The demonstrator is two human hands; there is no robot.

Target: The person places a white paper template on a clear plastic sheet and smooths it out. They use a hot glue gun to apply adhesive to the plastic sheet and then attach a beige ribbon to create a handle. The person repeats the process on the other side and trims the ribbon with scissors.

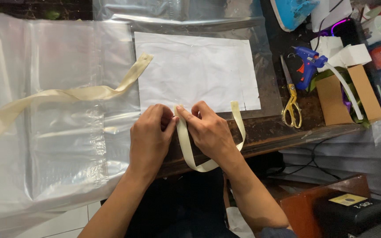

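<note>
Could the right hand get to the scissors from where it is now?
Probably yes. The scissors lie in the open on the table, just right of the right hand, with nothing between them. That hand, though, is pressed on the cream ribbon and would have to let go.

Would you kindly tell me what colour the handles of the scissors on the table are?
The scissors have gold-yellow handles, seen in the head view, lying right of the white sheet.

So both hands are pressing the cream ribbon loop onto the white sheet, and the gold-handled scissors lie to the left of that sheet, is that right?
Not quite: the gold-handled scissors lie to the right of the white sheet, as the head view shows. Both the left hand and right hand do press the cream ribbon loop there.
</note>
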